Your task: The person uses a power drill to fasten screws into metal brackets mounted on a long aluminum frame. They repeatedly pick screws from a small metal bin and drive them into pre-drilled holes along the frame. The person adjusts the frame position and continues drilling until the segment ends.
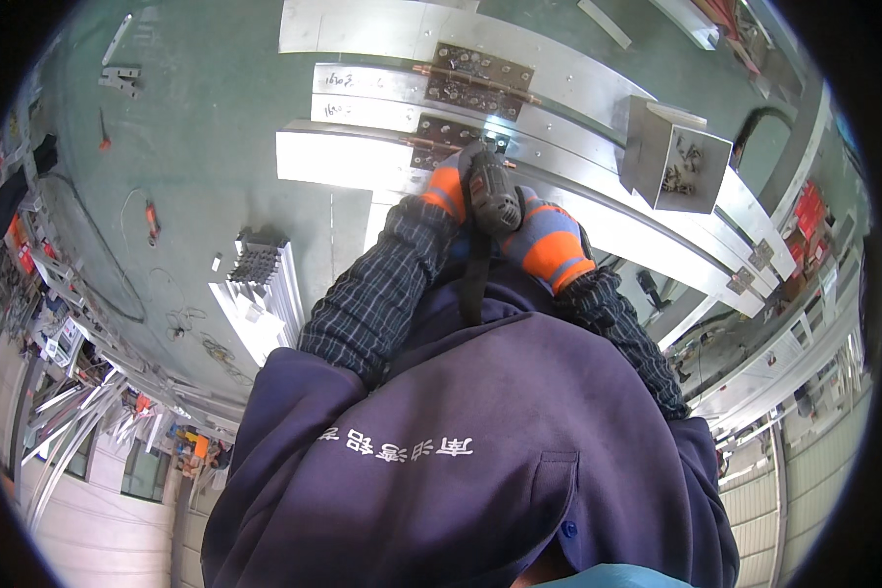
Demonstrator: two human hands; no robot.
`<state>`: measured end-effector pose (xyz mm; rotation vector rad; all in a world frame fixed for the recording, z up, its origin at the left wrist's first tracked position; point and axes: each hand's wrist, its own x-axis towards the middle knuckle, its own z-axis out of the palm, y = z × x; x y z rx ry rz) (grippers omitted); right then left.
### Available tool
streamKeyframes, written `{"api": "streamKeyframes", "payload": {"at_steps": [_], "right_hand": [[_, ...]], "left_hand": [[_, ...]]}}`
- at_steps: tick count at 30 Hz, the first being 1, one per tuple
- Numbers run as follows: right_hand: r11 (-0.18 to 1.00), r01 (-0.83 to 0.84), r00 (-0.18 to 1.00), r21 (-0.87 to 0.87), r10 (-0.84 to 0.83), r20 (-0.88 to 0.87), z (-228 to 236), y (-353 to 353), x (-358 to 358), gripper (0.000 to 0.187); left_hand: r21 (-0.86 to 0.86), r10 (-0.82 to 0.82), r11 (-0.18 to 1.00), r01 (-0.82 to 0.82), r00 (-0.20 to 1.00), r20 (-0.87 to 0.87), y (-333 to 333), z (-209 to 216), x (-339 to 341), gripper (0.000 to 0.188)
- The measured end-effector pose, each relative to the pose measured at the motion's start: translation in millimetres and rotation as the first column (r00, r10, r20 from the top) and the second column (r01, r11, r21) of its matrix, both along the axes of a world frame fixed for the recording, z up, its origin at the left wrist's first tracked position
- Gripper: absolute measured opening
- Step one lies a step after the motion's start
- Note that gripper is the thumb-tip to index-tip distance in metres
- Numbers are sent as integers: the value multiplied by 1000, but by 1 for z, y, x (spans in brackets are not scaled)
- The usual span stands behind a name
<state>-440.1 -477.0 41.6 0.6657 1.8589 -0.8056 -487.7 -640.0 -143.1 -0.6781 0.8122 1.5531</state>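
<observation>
My right hand [549, 240], in a grey and orange glove, is wrapped round a dark power drill [495, 199]. The drill's nose points away from me, over a dark metal hinge [441, 131] on a long silver profile [328, 157]. A bright light shines on the metal just past the drill. My left hand [447, 186], gloved alike, is closed beside the drill's front end; its fingertips are partly hidden, and I cannot tell what they hold. Farther off, a second dark hinge [480, 80] with several holes lies across neighbouring profiles.
An open grey metal box [691, 181] with small hardware inside stands on the profiles at right. White profiles [265, 304] with a dark ribbed stack are left of my arm. A red-handled tool [152, 223] with a cord lies on the green floor. Smaller hinges [745, 280] sit at the profiles' right end.
</observation>
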Motion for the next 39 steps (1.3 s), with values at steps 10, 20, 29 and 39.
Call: {"api": "streamKeyframes", "payload": {"at_steps": [10, 20, 29, 39], "right_hand": [[1000, 18, 1000, 0, -18, -25, 0, -2, 1, 63], [997, -71, 996, 29, 73, -58, -1, -15, -10, 55], [993, -109, 990, -35, 106, -92, -5, -21, -12, 37], [994, -37, 999, -106, 33, -41, -3, -3, -24, 47]], "left_hand": [[59, 0, 998, -8, 992, 124, -1, -3, -3, 39], [-256, -223, 966, 10, 527, -820, -5, 152, -17, 37], [-373, -371, 926, 59, -46, -928, 8, 151, -31, 11], [-435, -433, 895, 100, -39, -901, 23, 152, -39, 13]]}}
